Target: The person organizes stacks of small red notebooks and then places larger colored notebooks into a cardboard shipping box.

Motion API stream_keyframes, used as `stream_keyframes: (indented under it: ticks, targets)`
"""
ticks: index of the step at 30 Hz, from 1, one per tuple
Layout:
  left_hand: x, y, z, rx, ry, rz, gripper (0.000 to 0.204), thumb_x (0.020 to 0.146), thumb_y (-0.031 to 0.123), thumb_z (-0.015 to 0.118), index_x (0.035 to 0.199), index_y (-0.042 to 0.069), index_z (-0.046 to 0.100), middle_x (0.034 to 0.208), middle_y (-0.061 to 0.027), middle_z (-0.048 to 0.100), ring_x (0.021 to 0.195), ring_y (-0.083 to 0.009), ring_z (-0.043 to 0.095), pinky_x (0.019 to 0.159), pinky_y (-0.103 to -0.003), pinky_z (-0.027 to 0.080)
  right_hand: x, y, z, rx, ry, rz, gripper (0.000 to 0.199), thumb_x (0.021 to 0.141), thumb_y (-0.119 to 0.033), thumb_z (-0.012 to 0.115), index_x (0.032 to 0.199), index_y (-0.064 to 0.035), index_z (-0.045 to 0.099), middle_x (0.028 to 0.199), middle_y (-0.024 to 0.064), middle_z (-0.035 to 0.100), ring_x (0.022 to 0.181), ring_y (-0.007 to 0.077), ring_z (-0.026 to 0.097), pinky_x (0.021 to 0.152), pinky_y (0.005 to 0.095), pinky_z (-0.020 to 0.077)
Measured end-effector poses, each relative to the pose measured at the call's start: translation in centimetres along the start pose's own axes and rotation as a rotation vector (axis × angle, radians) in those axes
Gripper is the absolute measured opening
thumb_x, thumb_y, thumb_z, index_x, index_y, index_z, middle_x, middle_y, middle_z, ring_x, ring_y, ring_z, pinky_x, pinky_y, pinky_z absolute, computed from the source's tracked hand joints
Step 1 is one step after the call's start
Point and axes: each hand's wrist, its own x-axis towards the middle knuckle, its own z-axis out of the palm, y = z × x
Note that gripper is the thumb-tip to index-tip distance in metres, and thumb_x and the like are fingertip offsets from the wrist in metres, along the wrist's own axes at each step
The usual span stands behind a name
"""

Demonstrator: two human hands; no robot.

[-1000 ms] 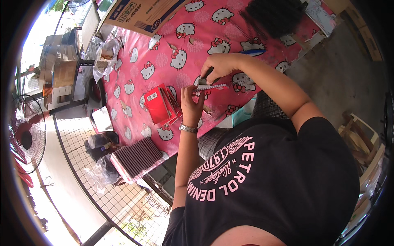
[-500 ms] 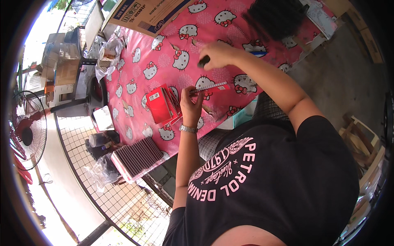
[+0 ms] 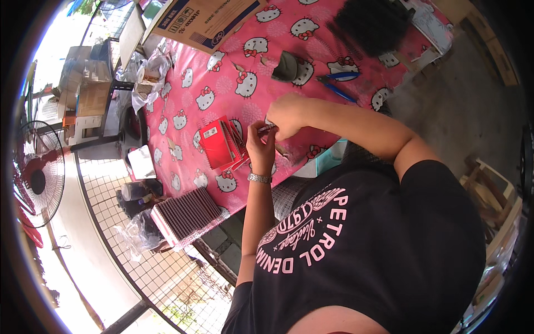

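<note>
My left hand, with a metal watch on the wrist, pinches a thin pale stick above the pink cartoon-cat tablecloth. My right hand is closed over the stick's other end, so both hands meet just above the table's near edge. An open red box holding more thin sticks lies right beside my left hand. What my right fingers cover is hidden.
Blue-handled pliers and a dark cap-shaped thing lie beyond my hands. A cardboard box stands at the far edge, with a black pile to its right. A tray of dark sticks sits below the table, and a red fan stands at the left.
My right hand has come down from higher over the table to join my left hand on the stick. My left hand has stayed in place.
</note>
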Motion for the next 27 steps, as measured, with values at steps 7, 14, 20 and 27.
stream_keyframes:
  ticks: [7,14,20,27]
  targets:
    - [-0.3,0.8,0.2,-0.026,0.027,-0.029,0.027,0.084,0.001,0.069,0.107,0.0,0.055,0.096,-0.0109,0.065,0.086,-0.0188,0.069,0.077,-0.03,0.054,0.7,-0.6,0.5,-0.078,-0.103,-0.016,0.036,0.067,-0.036,0.071,0.085,-0.0049,0.071,0.087,0.0142,0.071,0.082,0.0321,0.069,0.069,0.0457,0.0549]
    - [-0.2,0.6,-0.4,0.035,-0.02,-0.253,0.02,0.092,0.007,0.065,0.109,0.001,0.057,0.082,-0.0077,0.067,0.078,-0.0096,0.066,0.063,-0.024,0.048,-5.0,6.0,-0.1,0.173,0.558,0.242,0.047,0.079,-0.036,0.071,0.117,-0.0093,0.065,0.11,0.0159,0.066,0.1,0.0335,0.064,0.086,0.0421,0.0516]
    - [-0.4,0.6,1.3,-0.322,0.182,-0.143,0.017,0.094,0.008,0.063,0.11,0.004,0.059,0.078,-0.0101,0.068,0.073,-0.011,0.067,0.062,-0.025,0.05,-10.6,9.4,8.0,-0.29,0.684,0.404,0.054,0.079,-0.026,0.073,0.129,-0.013,0.058,0.123,0.0109,0.056,0.116,0.0317,0.051,0.097,0.0414,0.0439]
    - [-1.9,-5.1,0.6,-0.078,0.112,-0.184,0.016,0.094,0.009,0.063,0.109,0.004,0.058,0.08,-0.0092,0.068,0.071,-0.0143,0.068,0.062,-0.027,0.052,-9.1,7.3,7.3,0.181,0.959,0.176,0.043,0.08,-0.015,0.07,0.122,-0.0116,0.065,0.114,0.0099,0.058,0.109,0.0294,0.054,0.093,0.0406,0.0444]
